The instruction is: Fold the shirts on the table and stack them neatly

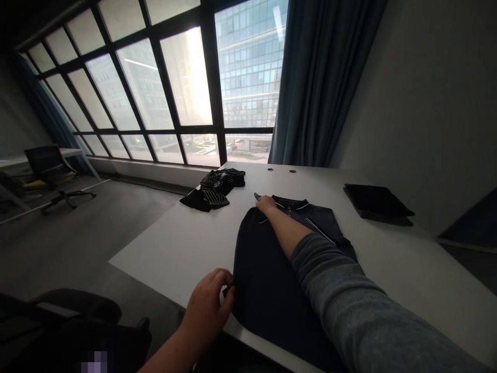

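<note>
A dark navy polo shirt (267, 274) with white piping on its collar lies spread on the white table (166, 248), its collar at the far end and its lower part at the near edge. My left hand (209, 298) pinches the shirt's left edge near the table's front. Reaching across the shirt, my right hand (266, 203) is closed at its far left shoulder, left of the collar. A small greyish bit of cloth sticks out past its fingers. My right forearm and grey sleeve hide part of the shirt's middle and right side.
A crumpled black garment with white stripes (217, 186) lies at the table's far left. Toward the right sits a flat black object (378, 202), perhaps a folded garment or a laptop. A dark chair (93, 311) stands at the lower left, beside the table.
</note>
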Tool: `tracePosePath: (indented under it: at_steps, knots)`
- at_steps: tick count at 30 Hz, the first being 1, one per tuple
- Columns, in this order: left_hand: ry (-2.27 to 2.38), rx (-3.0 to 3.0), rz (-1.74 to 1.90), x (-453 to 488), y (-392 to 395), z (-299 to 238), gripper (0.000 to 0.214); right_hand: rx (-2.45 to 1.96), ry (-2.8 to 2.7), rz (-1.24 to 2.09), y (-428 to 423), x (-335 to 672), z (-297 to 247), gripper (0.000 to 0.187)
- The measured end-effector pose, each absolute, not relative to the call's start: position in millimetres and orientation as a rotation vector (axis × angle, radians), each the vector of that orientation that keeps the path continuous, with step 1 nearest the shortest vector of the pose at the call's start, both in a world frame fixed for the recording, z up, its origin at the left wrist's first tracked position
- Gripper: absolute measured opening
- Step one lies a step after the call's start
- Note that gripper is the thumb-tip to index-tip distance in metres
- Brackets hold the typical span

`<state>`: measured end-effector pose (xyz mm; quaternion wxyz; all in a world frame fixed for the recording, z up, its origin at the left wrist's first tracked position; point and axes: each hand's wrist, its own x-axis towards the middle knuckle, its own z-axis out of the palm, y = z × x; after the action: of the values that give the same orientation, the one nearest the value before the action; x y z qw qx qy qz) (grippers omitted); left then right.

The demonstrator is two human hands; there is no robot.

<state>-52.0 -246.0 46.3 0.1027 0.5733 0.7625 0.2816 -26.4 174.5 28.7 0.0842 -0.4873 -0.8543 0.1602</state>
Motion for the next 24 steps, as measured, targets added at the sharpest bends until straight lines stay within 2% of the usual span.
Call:
tracePosePath:
  at_steps: [5, 8, 12, 16, 19, 22, 24]
  knots:
    - [2.067, 1.949, 0.771, -13, -230, 62, 0.012, -1.459, -2.441, 0.472, 187, 33, 28, 0.034]
    - [1.959, 2.143, 0.556, 10, -222, 65, 0.018, -1.505, -2.407, 0.484, 190, 70, 19, 0.033]
    - [1.751, 2.339, 0.198, 30, -213, 58, 0.014, -1.535, -2.414, 0.495, 190, 101, 0, 0.029]
    - [1.655, 2.353, 0.011, 39, -208, 47, 0.016, -1.556, -2.431, 0.433, 190, 106, -15, 0.036]
    - [1.662, 2.326, 0.047, 39, -202, 37, 0.020, -1.547, -2.443, 0.322, 188, 100, -21, 0.045]
    - [1.787, 2.318, 0.216, 31, -190, 23, 0.018, -1.465, -2.492, 0.238, 185, 88, -24, 0.050]
    - [1.810, 2.372, 0.331, 22, -179, 8, 0.025, -1.403, -2.548, 0.228, 186, 78, -27, 0.054]
